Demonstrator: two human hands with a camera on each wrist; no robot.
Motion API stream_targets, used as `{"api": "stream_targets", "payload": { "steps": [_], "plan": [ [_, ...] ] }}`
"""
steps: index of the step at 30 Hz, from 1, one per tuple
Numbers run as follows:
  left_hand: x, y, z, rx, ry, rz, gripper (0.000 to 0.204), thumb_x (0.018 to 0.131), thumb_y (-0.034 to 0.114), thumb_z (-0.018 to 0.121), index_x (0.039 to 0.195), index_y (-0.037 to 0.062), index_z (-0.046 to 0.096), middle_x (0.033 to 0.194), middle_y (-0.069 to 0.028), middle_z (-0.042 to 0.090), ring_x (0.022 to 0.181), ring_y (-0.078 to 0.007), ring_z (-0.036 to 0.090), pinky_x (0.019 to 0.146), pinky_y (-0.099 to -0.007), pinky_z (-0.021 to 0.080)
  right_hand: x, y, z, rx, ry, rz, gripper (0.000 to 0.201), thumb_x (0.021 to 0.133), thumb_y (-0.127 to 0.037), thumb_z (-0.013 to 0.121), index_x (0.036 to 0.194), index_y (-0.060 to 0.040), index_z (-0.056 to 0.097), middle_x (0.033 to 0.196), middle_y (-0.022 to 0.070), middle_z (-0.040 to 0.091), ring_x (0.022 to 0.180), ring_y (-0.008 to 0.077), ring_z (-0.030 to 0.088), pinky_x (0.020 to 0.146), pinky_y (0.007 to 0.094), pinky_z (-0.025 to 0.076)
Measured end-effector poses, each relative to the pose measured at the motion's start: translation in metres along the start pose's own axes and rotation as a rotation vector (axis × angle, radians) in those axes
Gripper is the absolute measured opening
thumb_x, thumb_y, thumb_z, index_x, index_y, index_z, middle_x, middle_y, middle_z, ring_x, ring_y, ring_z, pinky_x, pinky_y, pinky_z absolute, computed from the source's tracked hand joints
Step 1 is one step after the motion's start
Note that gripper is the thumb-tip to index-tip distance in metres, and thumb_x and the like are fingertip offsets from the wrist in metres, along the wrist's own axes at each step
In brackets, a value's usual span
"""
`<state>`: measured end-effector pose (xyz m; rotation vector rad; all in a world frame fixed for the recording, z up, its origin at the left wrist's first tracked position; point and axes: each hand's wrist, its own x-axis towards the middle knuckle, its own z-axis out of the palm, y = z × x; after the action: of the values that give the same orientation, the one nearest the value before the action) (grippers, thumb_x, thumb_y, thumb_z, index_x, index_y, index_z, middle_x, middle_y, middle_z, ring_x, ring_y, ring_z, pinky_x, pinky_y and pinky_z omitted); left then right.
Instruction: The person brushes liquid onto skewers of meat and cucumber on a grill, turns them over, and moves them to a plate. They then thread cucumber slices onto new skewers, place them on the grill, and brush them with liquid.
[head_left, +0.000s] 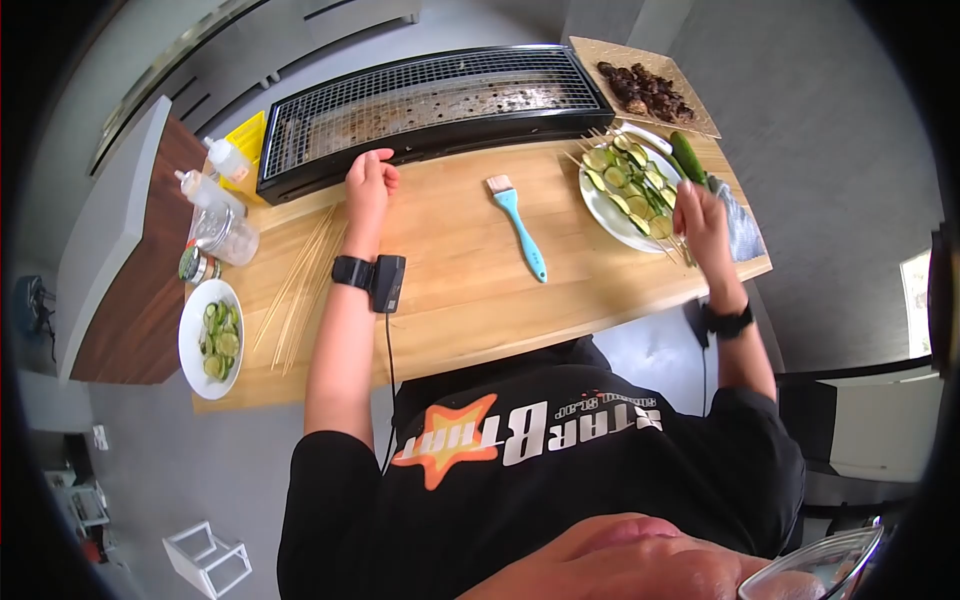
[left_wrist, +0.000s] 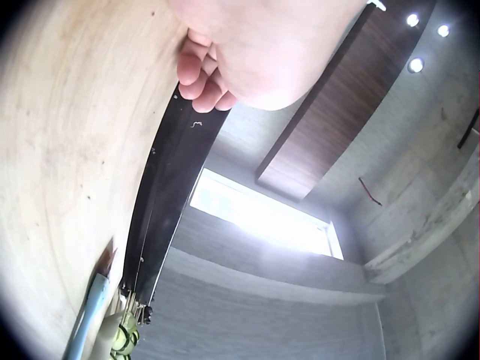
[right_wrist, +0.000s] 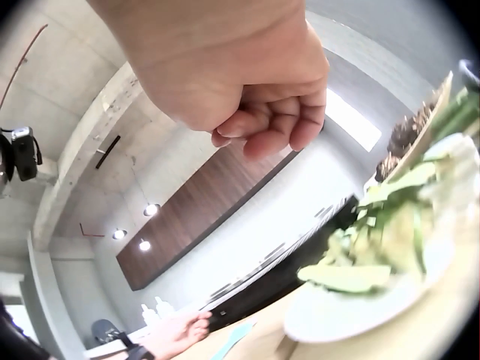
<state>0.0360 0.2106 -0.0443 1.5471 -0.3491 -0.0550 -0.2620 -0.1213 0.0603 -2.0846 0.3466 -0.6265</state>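
Observation:
My left hand (head_left: 371, 185) rests at the front of the black grill (head_left: 440, 140), its fingers loosely curled around nothing. The left wrist view has those fingers (left_wrist: 202, 86) against the grill's dark side. Over the right rim of a white plate (head_left: 600, 212) hovers my right hand (head_left: 703, 225), and no object shows in its curled fingers (right_wrist: 274, 135). Skewered zucchini slices (head_left: 630, 180) lie on that plate, stick ends poking past both sides. Between the hands a blue basting brush (head_left: 520, 232) lies on the wooden table, bristles toward the grill.
Bare skewers (head_left: 300, 280) lie left of my forearm. A white bowl of zucchini slices (head_left: 218, 342), a spice jar (head_left: 200, 265) and squeeze bottles (head_left: 208, 190) line the left edge. Grilled dark pieces (head_left: 645, 92) sit on a board at back right, near a whole cucumber (head_left: 687, 157) and cloth (head_left: 735, 220).

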Motion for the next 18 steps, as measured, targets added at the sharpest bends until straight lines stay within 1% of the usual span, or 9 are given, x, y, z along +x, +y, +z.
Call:
{"api": "stream_targets", "payload": {
  "steps": [1,3,6,7,10,11,14,15,18],
  "plan": [
    [0.001,-0.002,0.000,-0.003,0.000,-0.002,0.037,0.102,0.032,0.037,0.106,0.0013,0.059,0.069,0.0002,0.058,0.060,-0.0061,0.050,0.056,-0.0206,0.042,-0.016,-0.001,0.010,0.022,-0.046,-0.018,0.042,0.103,-0.028,0.041,0.067,-0.0074,0.048,0.053,-0.0040,0.043,0.045,0.0045,0.037,0.043,0.0212,0.031],
    [0.001,-0.004,0.001,-0.004,0.020,0.016,0.036,0.102,0.030,0.037,0.104,0.0017,0.059,0.068,-0.0013,0.059,0.058,-0.0074,0.052,0.054,-0.0221,0.043,-0.045,-0.007,0.030,0.105,-0.056,0.132,0.038,0.103,-0.028,0.041,0.073,-0.0056,0.052,0.053,-0.0055,0.040,0.045,0.0015,0.033,0.044,0.0207,0.026],
    [0.002,-0.007,0.000,-0.007,0.033,0.032,0.034,0.102,0.028,0.036,0.106,0.0022,0.057,0.068,-0.0028,0.060,0.056,-0.0086,0.053,0.053,-0.0235,0.044,-0.069,0.005,0.059,0.208,-0.011,0.100,0.025,0.103,-0.020,0.040,0.092,-0.0020,0.055,0.055,-0.0072,0.037,0.048,0.0011,0.030,0.045,0.0205,0.024],
    [0.002,-0.007,0.000,-0.013,0.027,0.022,0.030,0.101,0.024,0.036,0.107,0.0024,0.056,0.068,-0.0030,0.060,0.056,-0.0088,0.053,0.053,-0.0236,0.044,-0.074,0.005,0.068,0.222,-0.011,0.083,0.020,0.102,-0.015,0.039,0.104,-0.0012,0.053,0.056,-0.0057,0.039,0.049,0.0022,0.033,0.046,0.0207,0.025],
    [0.000,0.000,0.002,-0.029,0.041,0.029,0.024,0.096,0.014,0.036,0.110,0.0030,0.051,0.067,-0.0034,0.060,0.057,-0.0094,0.054,0.053,-0.0237,0.045,-0.086,0.004,0.088,0.197,-0.003,0.094,0.020,0.101,-0.010,0.037,0.115,-0.0018,0.049,0.057,-0.0032,0.042,0.051,0.0043,0.036,0.048,0.0213,0.029],
    [0.000,0.003,0.000,-0.054,0.039,0.005,0.023,0.091,0.009,0.038,0.110,0.0035,0.050,0.072,-0.0047,0.061,0.060,-0.0096,0.055,0.054,-0.0236,0.045,-0.088,0.018,0.094,0.161,-0.025,0.054,0.025,0.100,-0.006,0.037,0.123,-0.0023,0.045,0.059,-0.0010,0.046,0.051,0.0067,0.040,0.050,0.0221,0.033],
    [0.002,0.005,-0.005,-0.030,0.105,0.057,0.021,0.090,0.007,0.043,0.109,0.0040,0.051,0.080,-0.0057,0.062,0.063,-0.0097,0.056,0.054,-0.0237,0.045,-0.094,0.025,0.102,0.142,-0.021,-0.011,0.028,0.098,-0.004,0.038,0.126,-0.0018,0.042,0.062,0.0003,0.049,0.055,0.0073,0.045,0.053,0.0225,0.037],
    [-0.005,0.018,-0.007,-0.011,0.115,0.069,0.018,0.089,0.007,0.049,0.107,0.0041,0.053,0.085,-0.0052,0.061,0.068,-0.0093,0.056,0.056,-0.0232,0.046,-0.092,0.027,0.100,0.114,-0.025,-0.148,0.030,0.097,-0.002,0.041,0.127,-0.0015,0.041,0.068,0.0014,0.051,0.059,0.0071,0.047,0.054,0.0227,0.038],
    [-0.030,0.060,-0.024,-0.104,-0.067,0.032,0.016,0.090,0.011,0.053,0.104,0.0041,0.056,0.085,-0.0034,0.061,0.070,-0.0086,0.056,0.059,-0.0223,0.046,-0.094,0.025,0.099,0.204,-0.052,-0.048,0.032,0.097,-0.004,0.047,0.128,-0.0014,0.041,0.075,0.0022,0.053,0.065,0.0077,0.050,0.060,0.0212,0.040]
  ]
}}
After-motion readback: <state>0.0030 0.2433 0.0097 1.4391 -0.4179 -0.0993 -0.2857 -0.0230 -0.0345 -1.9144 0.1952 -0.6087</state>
